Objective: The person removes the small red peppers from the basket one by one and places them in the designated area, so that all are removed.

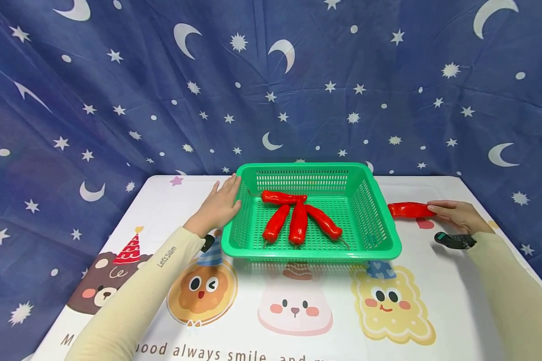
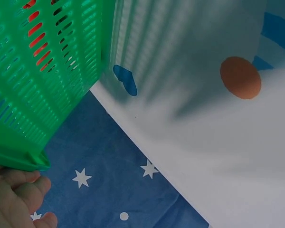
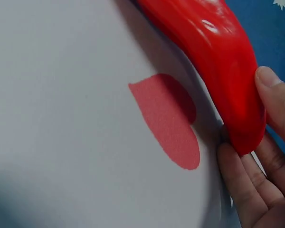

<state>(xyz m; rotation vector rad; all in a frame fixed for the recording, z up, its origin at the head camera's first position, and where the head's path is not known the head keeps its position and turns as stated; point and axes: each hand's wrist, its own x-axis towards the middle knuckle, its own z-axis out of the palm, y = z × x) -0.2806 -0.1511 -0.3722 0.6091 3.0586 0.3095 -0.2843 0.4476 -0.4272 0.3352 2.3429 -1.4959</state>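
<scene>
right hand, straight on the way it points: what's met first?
Likely the green basket, on its right side, met by the red pepper the right hand holds. Depth is unclear, so they may be touching.

Blue curtain of white moons and stars, white tablecloth, printed cartoon faces, dark lettering

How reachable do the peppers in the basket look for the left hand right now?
Probably yes. The left hand is against the near-level left edge of the basket, whose top is open, and nothing covers the peppers; it would just have to lift over that edge.
</scene>
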